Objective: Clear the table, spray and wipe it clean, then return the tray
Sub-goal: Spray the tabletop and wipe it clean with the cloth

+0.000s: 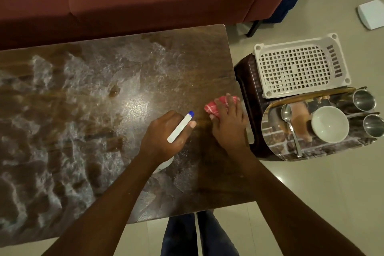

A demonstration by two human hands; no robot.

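Keep left hand (164, 135) wrapped round the white plastic spray bottle with blue nozzle tip (180, 128), nozzle aimed toward 1 o'clock. Press right hand (228, 124), fingers curled over the bunched red-and-white checked cloth (214, 108), firmly down at the dark brown wooden table's (104, 110) 3 o'clock edge. Sweep overlapping strokes toward 9 o'clock through the whitish streaks. Leave the brick-patterned tray (276, 143), off the table at 3 o'clock, for last.

Both bare forearms reach in from the near edge, side by side. The left hand (166, 133) is curled round a spray bottle (179, 129). Just to its right, the right hand (228, 122) lies palm-down, fingers and thumb wrapped over a bunched red cloth (209, 108).
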